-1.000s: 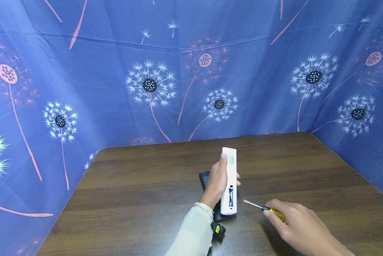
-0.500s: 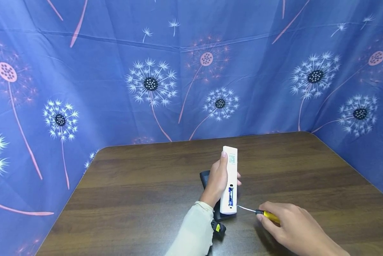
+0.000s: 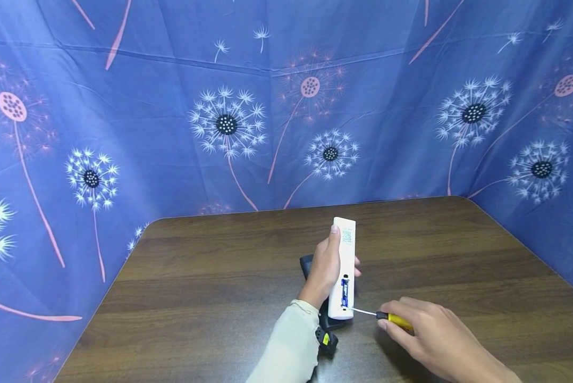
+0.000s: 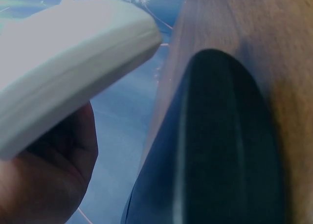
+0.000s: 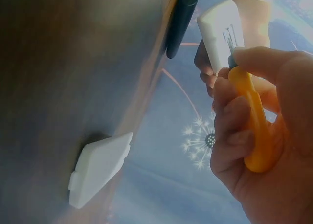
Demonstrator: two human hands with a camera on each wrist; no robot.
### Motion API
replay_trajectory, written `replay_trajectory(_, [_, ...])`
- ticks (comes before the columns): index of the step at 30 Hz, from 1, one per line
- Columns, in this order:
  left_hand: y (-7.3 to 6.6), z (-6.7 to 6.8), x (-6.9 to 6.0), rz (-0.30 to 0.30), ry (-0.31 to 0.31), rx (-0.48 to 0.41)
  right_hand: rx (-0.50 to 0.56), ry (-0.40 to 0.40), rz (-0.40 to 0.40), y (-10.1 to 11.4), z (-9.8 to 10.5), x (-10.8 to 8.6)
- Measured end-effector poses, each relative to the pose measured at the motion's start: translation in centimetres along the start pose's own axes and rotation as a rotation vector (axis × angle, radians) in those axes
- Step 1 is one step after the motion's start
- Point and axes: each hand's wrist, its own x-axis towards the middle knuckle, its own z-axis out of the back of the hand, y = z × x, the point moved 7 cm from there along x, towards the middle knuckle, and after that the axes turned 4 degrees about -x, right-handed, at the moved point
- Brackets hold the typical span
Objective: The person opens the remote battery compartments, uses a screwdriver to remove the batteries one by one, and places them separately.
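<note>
My left hand [image 3: 322, 271] grips a white remote control [image 3: 347, 255], back side up, with its thumb along the left edge. The remote's battery compartment is uncovered, and a blue battery [image 3: 345, 292] lies in it. My right hand [image 3: 435, 332] holds a screwdriver [image 3: 398, 321] by its yellow handle. The thin metal shaft points left, and its tip is at the lower end of the compartment; whether it touches the battery is too small to tell. In the right wrist view, the fingers curl round the yellow handle [image 5: 257, 136].
Under the white remote, a long black object [image 3: 306, 263] like another remote lies on the brown wooden table [image 3: 210, 276]. A white battery cover [image 5: 100, 170] lies on the table in the right wrist view. A blue dandelion-patterned cloth [image 3: 171, 106] hangs behind.
My right hand has moved left with the screwdriver, bringing its tip from beside the remote onto the battery compartment's lower end. The left hand keeps holding the remote nearly still.
</note>
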Motion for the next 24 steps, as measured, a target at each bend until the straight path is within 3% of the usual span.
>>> replay_trajectory(17, [0.16,-0.26,-0.21,0.021,-0.006,0.033,0.044,-0.038,0.071,0.31,0.06,0.14])
replay_trajectory(24, [-0.03,-0.57,-0.26,0.007,0.01,0.051,0.012,-0.084,0.131,0.64,0.63,0.35])
